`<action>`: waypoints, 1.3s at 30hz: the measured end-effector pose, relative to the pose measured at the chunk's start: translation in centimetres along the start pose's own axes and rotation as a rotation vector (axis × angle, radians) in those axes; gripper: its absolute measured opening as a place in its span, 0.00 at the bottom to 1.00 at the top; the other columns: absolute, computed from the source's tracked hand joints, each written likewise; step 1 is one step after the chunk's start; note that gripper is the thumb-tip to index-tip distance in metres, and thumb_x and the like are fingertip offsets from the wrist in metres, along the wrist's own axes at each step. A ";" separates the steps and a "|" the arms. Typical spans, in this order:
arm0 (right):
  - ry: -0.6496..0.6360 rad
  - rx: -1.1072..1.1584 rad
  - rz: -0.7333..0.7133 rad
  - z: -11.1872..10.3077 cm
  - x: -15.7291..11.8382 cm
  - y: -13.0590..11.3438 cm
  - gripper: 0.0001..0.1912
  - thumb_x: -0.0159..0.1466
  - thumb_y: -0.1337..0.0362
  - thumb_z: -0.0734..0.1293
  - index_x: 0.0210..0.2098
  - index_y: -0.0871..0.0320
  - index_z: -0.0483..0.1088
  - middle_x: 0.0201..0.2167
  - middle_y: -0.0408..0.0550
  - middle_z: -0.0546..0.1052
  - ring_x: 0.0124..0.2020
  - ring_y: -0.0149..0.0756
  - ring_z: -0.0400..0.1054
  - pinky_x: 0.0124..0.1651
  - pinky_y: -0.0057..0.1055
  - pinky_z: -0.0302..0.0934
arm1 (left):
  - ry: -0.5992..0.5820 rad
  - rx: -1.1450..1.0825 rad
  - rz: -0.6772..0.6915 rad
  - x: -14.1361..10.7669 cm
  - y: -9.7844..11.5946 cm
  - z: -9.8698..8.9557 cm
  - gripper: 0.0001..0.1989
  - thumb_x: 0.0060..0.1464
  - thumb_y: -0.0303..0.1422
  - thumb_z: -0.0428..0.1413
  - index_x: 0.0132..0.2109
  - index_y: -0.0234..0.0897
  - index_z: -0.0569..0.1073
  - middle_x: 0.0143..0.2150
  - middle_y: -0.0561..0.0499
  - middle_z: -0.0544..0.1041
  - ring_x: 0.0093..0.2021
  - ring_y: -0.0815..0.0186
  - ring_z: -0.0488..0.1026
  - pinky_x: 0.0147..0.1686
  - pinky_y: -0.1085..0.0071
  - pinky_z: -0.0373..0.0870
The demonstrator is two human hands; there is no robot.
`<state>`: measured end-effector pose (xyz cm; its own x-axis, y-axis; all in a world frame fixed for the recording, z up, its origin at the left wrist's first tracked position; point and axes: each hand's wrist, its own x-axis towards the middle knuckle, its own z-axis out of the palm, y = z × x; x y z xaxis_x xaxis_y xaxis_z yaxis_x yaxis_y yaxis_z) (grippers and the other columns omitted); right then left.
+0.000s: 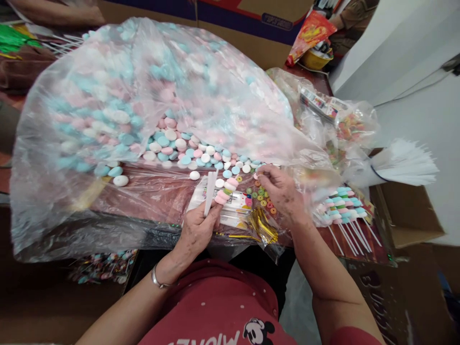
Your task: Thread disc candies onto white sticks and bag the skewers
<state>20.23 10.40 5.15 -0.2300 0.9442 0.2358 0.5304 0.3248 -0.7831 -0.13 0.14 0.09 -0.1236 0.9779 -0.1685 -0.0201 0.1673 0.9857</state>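
Low in the frame, left hand is pinching a candy skewer upright for loading, while right hand fingertips are closing on ring candies.

Clear bag blurs its candies (left edge cut off).

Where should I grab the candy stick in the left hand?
Grip the bare white stick end of the candy stick, as the left hand does, coming from below: the upper end is covered with stacked candies, so only the lower part is free.
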 end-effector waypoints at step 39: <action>-0.460 -0.893 -0.305 -2.4 -1.9 0.0 0.07 0.65 0.73 0.63 0.39 0.58 0.70 0.41 0.53 0.73 0.42 0.41 0.64 0.41 0.33 0.58 | -0.023 0.001 -0.001 -0.1 1.3 0.1 0.14 0.56 0.40 0.55 0.26 0.36 0.70 0.18 0.58 0.62 0.19 0.74 0.56 0.19 0.76 0.56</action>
<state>22.64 8.75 6.09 -0.6440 0.7642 -0.0360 0.7638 0.6449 0.0263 -0.06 0.26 1.38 -0.1007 0.9803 -0.1697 -0.0188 0.1687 0.9855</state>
